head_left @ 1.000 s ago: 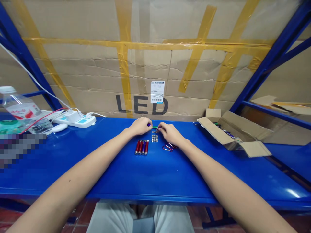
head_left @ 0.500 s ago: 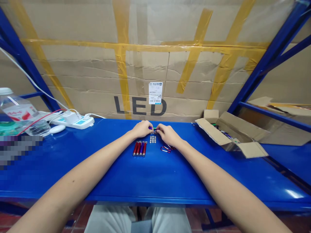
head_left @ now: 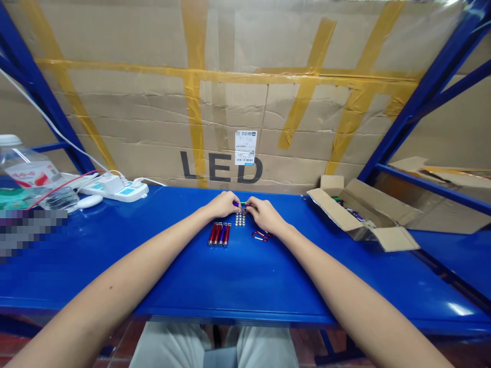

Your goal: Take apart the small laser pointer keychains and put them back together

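Note:
Above the far part of the blue table, my left hand pinches the left end of a small purple tube with a green part. Closed around its right end are the fingers of my right hand; the fingertips hide much of it. Small round silver button cells lie in neat rows just below the hands. To their left, several red and blue metal tubes with silver ends, like mini flashlights, lie side by side. Red carabiner clips rest by my right wrist, partly covered by it.
An open carton with small colourful items stands at the right. On the left are a white power strip with cables and a plastic bottle. A large taped cardboard box stands behind, between blue frame posts.
Both hands stay together at nearly the same spot, still holding the purple tube, and slightly more of it shows by the left fingers. The view has shifted slightly.

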A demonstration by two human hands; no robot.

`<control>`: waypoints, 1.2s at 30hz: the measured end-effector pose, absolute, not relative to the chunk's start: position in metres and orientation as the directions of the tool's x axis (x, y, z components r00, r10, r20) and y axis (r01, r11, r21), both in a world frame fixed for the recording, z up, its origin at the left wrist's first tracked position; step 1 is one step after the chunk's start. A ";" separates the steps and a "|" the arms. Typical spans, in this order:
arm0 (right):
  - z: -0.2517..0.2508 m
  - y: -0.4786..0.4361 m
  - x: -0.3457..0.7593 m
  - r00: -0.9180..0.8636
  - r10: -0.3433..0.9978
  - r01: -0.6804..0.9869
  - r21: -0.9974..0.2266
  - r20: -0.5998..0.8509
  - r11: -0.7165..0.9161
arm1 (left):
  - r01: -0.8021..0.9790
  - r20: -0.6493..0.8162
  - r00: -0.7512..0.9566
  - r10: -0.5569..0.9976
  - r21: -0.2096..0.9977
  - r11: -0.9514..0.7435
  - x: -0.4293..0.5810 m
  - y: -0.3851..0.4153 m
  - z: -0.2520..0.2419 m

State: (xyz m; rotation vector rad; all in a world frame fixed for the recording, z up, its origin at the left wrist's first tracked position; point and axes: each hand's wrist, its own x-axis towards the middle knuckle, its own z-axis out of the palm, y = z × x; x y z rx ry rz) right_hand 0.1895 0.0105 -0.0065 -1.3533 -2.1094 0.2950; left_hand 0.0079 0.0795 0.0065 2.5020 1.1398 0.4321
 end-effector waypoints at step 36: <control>0.005 0.003 0.212 -0.171 0.927 0.772 -0.539 0.335 0.337 | 0.903 -0.392 0.281 0.876 0.418 -0.102 -0.058 0.030 0.055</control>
